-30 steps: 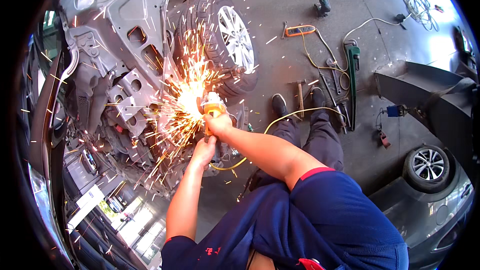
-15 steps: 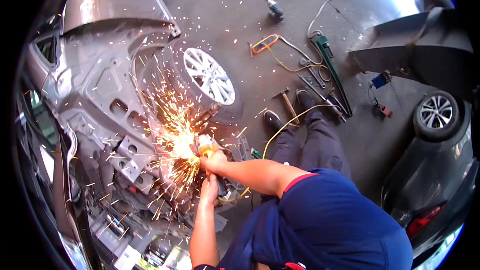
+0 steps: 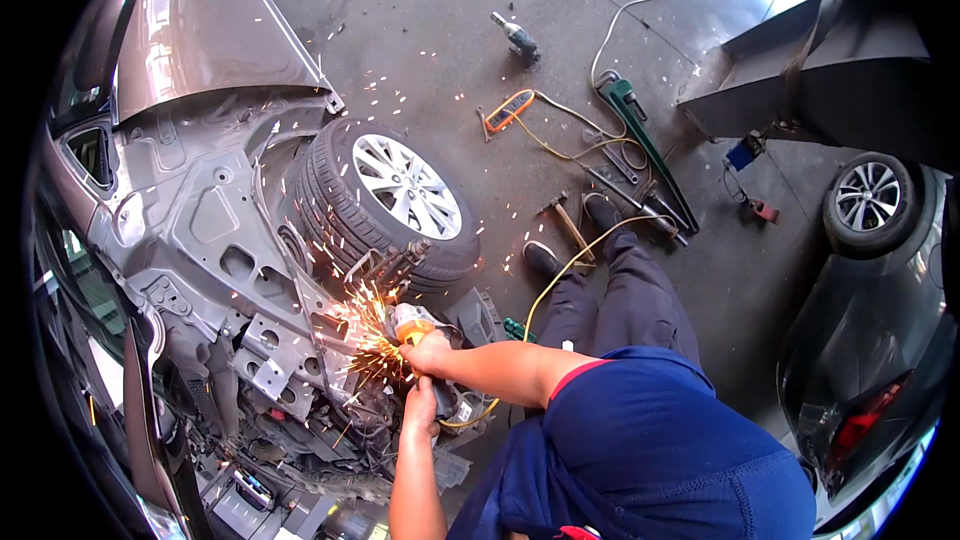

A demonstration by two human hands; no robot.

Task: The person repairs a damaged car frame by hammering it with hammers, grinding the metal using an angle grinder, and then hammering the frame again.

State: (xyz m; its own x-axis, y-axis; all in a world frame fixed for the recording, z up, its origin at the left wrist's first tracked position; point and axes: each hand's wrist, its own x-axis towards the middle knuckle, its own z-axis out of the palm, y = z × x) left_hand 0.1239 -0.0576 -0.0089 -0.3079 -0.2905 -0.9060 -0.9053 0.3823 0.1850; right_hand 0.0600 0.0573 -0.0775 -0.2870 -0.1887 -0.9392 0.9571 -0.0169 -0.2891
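My right hand is closed around the front of a yellow angle grinder, and my left hand grips the grinder's rear body below it. Sparks spray from the grinder against the grey metal front structure of a damaged car. Just above the grinder is a rusty hub part, beside a tyre with a silver alloy wheel. A yellow cord runs from near the grinder across my legs. The cutting spot itself is hidden by sparks.
On the floor lie an impact tool, orange device, green pipe wrench, hammer, bars and spanners. A dark beam and another car stand at right. My feet are beside the hammer.
The view has swung, bringing the bonnet at top left into sight and shifting the wheel down and left in it. The spark spray has shrunk. Both hands still grip the grinder.
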